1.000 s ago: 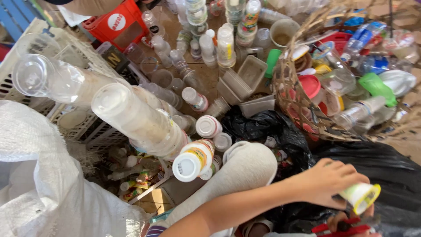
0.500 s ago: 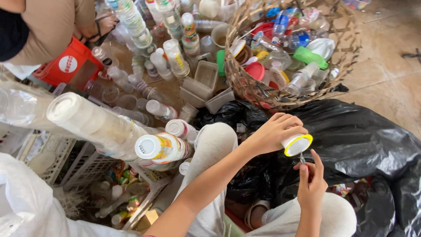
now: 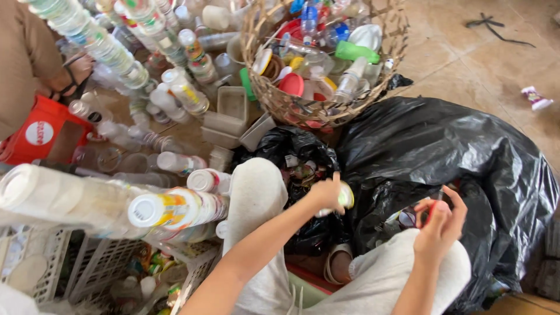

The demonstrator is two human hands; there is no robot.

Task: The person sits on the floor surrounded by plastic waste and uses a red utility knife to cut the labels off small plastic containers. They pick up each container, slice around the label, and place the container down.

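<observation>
My left hand [image 3: 326, 194] grips a small white plastic cup with a yellow-green rim [image 3: 344, 197], held sideways over the dark gap between my knees. My right hand [image 3: 438, 224] pinches a small red piece [image 3: 433, 209] above my right knee, just in front of a big black plastic bag [image 3: 443, 146]. A smaller black bag [image 3: 294, 153] with scraps in it lies open beyond my left hand. My legs in light trousers [image 3: 256, 198] frame both hands.
A woven basket [image 3: 303, 111] full of bottles and lids stands ahead. Long stacks of nested plastic cups [image 3: 169, 210] lie at left over white crates [image 3: 87, 268]. Another person with a red crate [image 3: 41, 134] sits far left. Bare tile floor [image 3: 496, 64] lies at right.
My left hand has carried the cup leftward and down toward the small black bag, turning it sideways. My right hand has lifted away to the right with the red piece. The view shifted right.
</observation>
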